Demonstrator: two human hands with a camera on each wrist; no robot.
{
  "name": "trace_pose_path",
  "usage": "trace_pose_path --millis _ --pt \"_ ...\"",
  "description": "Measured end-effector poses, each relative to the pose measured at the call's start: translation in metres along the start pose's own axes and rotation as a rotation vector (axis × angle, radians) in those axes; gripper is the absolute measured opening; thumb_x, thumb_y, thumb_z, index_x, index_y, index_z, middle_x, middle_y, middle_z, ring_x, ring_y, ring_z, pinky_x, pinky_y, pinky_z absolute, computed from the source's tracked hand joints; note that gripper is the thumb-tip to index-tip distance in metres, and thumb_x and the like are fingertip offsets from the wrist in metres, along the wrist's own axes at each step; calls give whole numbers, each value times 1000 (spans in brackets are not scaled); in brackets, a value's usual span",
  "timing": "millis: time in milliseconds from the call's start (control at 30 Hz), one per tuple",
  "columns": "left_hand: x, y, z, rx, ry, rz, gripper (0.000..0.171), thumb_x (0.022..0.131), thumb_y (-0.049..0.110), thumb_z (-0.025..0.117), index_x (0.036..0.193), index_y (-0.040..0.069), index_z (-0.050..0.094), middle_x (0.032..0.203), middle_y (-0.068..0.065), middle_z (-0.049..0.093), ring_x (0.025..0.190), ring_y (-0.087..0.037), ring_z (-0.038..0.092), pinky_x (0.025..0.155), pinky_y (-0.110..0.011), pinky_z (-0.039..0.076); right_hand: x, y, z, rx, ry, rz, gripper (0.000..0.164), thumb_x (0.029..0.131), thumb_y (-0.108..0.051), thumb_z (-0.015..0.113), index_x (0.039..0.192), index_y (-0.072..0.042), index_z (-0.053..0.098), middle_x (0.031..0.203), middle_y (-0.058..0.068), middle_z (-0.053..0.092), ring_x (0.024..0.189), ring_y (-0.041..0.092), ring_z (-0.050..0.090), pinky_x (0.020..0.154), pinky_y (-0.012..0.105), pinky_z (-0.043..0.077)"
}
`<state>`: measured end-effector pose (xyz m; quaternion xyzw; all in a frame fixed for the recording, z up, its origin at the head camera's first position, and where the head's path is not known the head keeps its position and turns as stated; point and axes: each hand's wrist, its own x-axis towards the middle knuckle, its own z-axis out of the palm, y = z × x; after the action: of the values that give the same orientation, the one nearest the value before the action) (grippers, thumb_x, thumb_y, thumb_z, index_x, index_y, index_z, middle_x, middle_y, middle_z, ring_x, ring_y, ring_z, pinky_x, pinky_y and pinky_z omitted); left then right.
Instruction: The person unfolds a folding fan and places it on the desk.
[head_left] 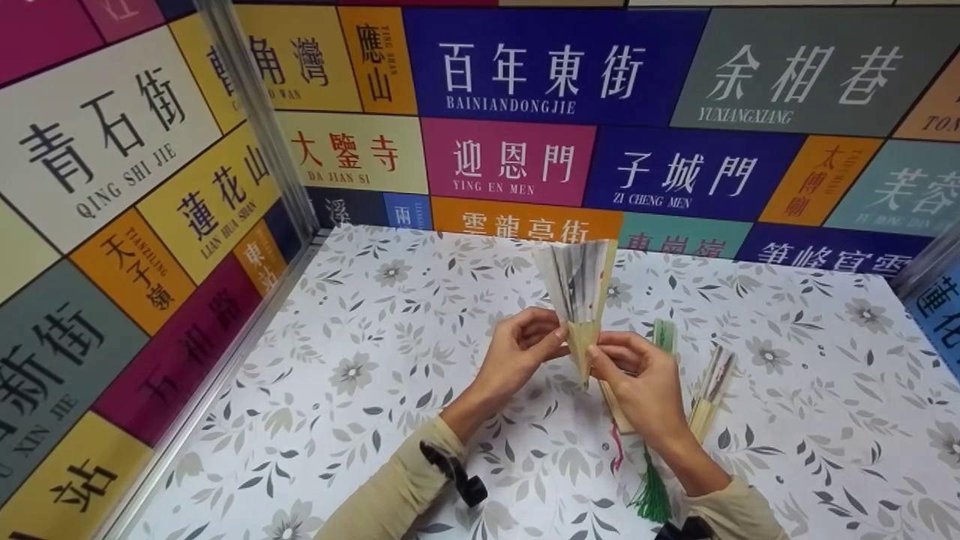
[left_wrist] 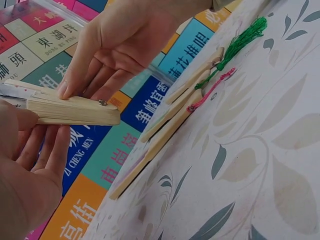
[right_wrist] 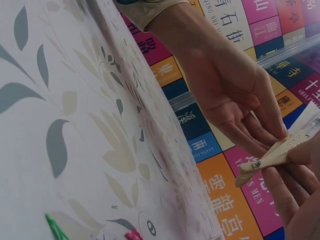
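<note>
Partly spread folding fan (head_left: pixel 581 300) is sitting right between both sets of fingers, pale wooden ribs, white leaf with grey painting and some red dots, and it's being held up over the worktop (head_left: pixel 247 450), which is wearing a white cover with grey leaves and flowers. Left hand (head_left: pixel 516 346) is pinching the ribs from its side, and right hand (head_left: pixel 645 382) is pinching them from the other, a touch lower, so neither set of fingers is hanging wide. Leaf end is pointing up past the fingertips, while the narrow end is poking out below them, with a shiny little metal rivet (left_wrist: pixel 102 102) showing in the left wrist view.

Three folded ones are lying on the cover too: a slim closed fan with a green leaf (head_left: pixel 663 335) is peeking out just beyond the right fingers, a pale-ribbed closed fan with a dark-marked white leaf (head_left: pixel 706 394) is lying to their right, and a closed fan with plain pale ribs (head_left: pixel 615 409) is lying below them, partly hidden. A pink cord (head_left: pixel 617 446) and a green thread tassel (head_left: pixel 652 491) are trailing nearer the person than those fingers. Beyond all the fingers, a wall of coloured, lettered panels (head_left: pixel 547 165) is standing.
</note>
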<state>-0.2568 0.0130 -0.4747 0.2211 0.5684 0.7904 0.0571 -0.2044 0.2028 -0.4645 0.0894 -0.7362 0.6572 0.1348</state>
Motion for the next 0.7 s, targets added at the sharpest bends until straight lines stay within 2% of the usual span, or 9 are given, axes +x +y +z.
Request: trace_pose_path --millis 367,700 --pt "0 1 1 -35 -1 -8 23 97 7 66 116 -6 62 107 -22 72 96 -28 74 89 -46 64 0 -4 2 51 46 97 26 91 -14 75 111 2 66 98 20 76 88 24 77 78 34 66" --pt "1 -1 0 -62 17 -13 22 96 6 66 113 -7 62 104 -21 73 95 -26 75 89 -45 64 -1 -5 -1 76 21 134 30 95 -17 71 116 1 61 103 21 75 91 26 76 81 36 66"
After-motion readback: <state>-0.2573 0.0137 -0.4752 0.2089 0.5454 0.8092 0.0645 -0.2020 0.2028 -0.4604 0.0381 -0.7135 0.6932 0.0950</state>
